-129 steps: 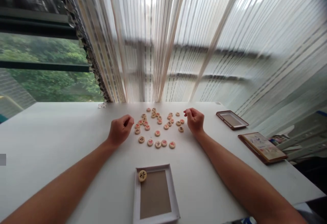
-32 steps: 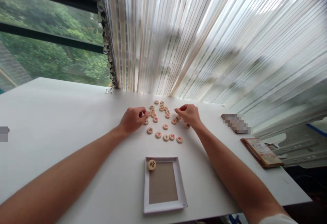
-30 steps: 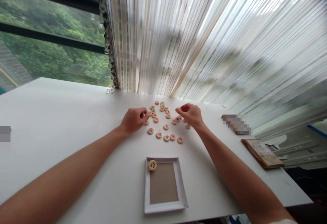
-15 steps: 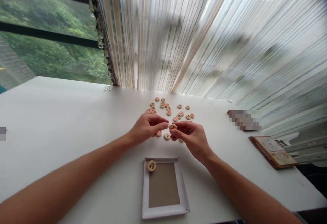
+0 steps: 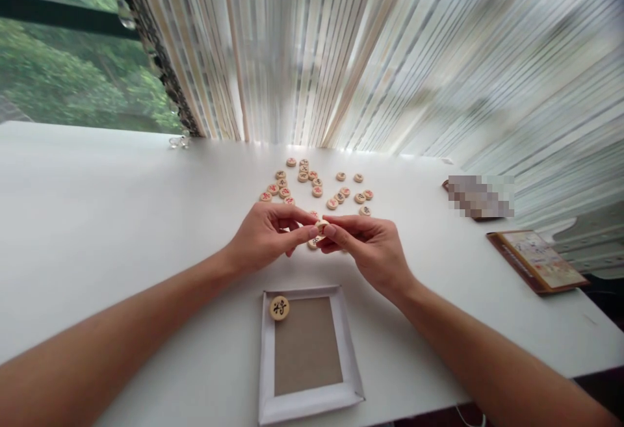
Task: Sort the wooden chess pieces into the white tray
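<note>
Between the fingertips of my left hand [image 5: 266, 235] and my right hand [image 5: 368, 245] is one round wooden xiangqi piece [image 5: 321, 225], pinched from both sides above the table. The fingers partly cover its face. Just below it, another piece with a black character [image 5: 312, 244] lies on the table, partly hidden by the fingers. Several more pieces with red or black characters [image 5: 317, 191] lie scattered behind my hands. Nearer to me is a shallow white box lid or frame [image 5: 267, 362] with a brown-grey inside; a piece marked 将 [image 5: 279, 308] rests at its far left corner.
Everything stands on a white table [image 5: 146, 219]. Two flat brown objects lie at the right, one blurred out [image 5: 480, 196] and one a booklet-like item [image 5: 539, 259]. A striped string curtain [image 5: 292, 56] hangs along the back, with a window [image 5: 63, 69] at the left.
The piece was in my right hand's fingers, with the left fingertips close beside it; now both hands grip it. The camera view has tilted down and shifted slightly.
</note>
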`<action>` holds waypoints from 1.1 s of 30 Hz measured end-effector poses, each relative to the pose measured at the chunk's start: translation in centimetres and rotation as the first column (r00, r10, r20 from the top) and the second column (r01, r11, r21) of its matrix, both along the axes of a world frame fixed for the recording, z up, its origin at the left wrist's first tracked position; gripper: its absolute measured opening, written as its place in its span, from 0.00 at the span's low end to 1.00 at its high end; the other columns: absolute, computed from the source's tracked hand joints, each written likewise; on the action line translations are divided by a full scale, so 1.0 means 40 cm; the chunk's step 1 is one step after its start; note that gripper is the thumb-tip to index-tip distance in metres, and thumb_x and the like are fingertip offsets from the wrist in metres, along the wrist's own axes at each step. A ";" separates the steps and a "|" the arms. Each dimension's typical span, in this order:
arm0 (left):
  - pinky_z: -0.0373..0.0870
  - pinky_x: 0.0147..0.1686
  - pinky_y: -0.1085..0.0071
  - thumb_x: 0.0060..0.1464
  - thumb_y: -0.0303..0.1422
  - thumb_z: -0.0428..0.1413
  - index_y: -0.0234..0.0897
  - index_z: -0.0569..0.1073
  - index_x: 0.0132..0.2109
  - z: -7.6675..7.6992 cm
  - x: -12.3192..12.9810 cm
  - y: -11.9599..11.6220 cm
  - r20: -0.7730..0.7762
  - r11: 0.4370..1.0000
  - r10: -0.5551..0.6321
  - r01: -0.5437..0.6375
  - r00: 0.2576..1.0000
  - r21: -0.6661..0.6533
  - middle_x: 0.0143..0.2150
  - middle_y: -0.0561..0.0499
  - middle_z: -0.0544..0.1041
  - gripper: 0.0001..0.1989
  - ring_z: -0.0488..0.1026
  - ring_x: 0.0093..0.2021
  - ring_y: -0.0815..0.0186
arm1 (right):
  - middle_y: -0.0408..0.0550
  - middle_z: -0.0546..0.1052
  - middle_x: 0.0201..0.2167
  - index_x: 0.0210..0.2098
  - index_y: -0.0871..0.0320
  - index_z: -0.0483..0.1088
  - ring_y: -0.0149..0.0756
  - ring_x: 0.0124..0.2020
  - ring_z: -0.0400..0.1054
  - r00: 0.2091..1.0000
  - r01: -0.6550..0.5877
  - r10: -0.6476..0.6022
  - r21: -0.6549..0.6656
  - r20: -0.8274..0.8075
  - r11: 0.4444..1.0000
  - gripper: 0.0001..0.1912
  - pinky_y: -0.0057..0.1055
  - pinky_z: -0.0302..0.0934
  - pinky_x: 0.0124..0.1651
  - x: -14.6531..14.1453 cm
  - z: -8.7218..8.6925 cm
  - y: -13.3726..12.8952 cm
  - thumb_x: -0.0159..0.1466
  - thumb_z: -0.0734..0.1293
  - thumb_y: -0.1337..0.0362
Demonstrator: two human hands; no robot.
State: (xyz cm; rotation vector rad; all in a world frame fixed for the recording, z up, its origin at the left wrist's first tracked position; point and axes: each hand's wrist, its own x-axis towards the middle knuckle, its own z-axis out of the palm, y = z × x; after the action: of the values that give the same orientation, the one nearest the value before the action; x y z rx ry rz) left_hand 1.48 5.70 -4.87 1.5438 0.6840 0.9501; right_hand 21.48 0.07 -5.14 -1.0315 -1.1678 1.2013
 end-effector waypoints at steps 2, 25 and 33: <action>0.69 0.19 0.78 0.54 0.35 0.72 0.31 0.87 0.40 -0.001 0.001 -0.002 0.001 1.000 0.017 -0.017 1.000 0.020 0.31 0.47 0.83 0.11 0.72 0.22 0.73 | 0.49 0.87 0.31 0.41 0.53 0.87 0.40 0.29 0.84 0.999 0.023 -0.024 0.019 0.023 1.000 0.13 0.38 0.83 0.35 -0.001 0.001 0.000 0.59 0.83 0.55; 0.80 0.28 0.73 0.55 0.37 0.72 0.33 0.87 0.42 -0.008 0.006 -0.009 0.031 0.999 0.035 -0.036 0.999 0.036 0.36 0.44 0.86 0.12 0.82 0.31 0.65 | 0.52 0.89 0.39 0.40 0.52 0.88 0.44 0.40 0.84 0.997 -0.016 0.004 -0.152 -0.080 0.988 0.16 0.44 0.80 0.52 0.002 -0.003 0.002 0.54 0.85 0.55; 0.81 0.30 0.72 0.55 0.38 0.73 0.31 0.86 0.49 -0.017 0.007 -0.003 0.107 0.997 -0.012 0.020 0.994 -0.076 0.35 0.45 0.87 0.18 0.81 0.29 0.66 | 0.51 0.88 0.42 0.44 0.54 0.87 0.40 0.39 0.84 0.990 -0.065 0.040 -0.188 -0.137 0.980 0.20 0.44 0.80 0.55 0.001 -0.001 0.005 0.54 0.85 0.53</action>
State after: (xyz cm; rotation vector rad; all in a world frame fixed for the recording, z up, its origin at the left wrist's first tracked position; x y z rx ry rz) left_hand 1.77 5.58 -5.54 1.4190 0.6249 0.9760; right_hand 21.51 0.25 -5.17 -1.0514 -0.9957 1.4241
